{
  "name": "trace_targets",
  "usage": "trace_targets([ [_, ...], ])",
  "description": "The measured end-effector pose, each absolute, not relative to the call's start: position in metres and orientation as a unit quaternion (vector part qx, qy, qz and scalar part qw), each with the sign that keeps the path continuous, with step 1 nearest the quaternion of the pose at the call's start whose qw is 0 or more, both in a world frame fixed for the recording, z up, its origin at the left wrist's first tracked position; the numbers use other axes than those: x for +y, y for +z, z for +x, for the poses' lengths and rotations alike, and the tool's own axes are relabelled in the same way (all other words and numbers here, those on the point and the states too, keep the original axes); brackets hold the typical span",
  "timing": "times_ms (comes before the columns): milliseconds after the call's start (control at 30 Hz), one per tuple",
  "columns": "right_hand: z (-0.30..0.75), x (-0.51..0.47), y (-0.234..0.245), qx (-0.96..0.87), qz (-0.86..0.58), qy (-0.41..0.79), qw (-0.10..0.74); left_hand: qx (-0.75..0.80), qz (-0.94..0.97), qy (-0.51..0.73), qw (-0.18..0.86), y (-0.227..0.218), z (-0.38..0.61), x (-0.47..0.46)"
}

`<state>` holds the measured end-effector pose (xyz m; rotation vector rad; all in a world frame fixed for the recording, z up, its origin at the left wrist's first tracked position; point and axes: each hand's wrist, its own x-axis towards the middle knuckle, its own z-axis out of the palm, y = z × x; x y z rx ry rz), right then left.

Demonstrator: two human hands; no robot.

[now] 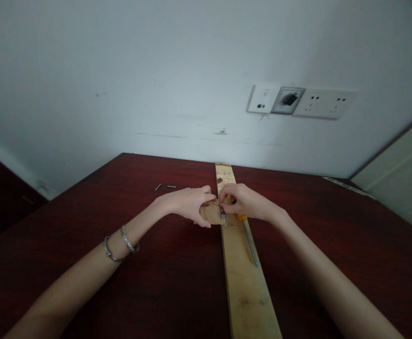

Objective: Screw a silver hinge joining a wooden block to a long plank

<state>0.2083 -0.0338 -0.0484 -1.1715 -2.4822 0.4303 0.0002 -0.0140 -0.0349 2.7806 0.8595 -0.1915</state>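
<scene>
A long pale wooden plank (243, 278) lies lengthwise on the dark red table (163, 282). My left hand (188, 205) grips a small wooden block (211, 214) held against the plank's left edge. My right hand (244, 201) pinches a small metal piece (223, 212), perhaps a hinge or screw, where block and plank meet; I cannot make it out. A screwdriver (250, 242) with a yellow handle lies on the plank just under my right wrist. Bracelets circle my left wrist.
Two small screws or nails (165, 187) lie on the table to the far left of my hands. A white wall with a row of sockets and a switch (300, 102) rises behind the table. A pale cabinet (400, 183) stands at right.
</scene>
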Motion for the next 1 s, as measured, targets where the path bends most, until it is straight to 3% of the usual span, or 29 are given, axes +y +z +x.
trace_targets([
  [1000, 0.218, -0.032, -0.046, -0.869, -0.419, 0.157, 0.211, 0.304, 0.944, -0.026, 0.123, -0.051, 0.001, -0.008],
])
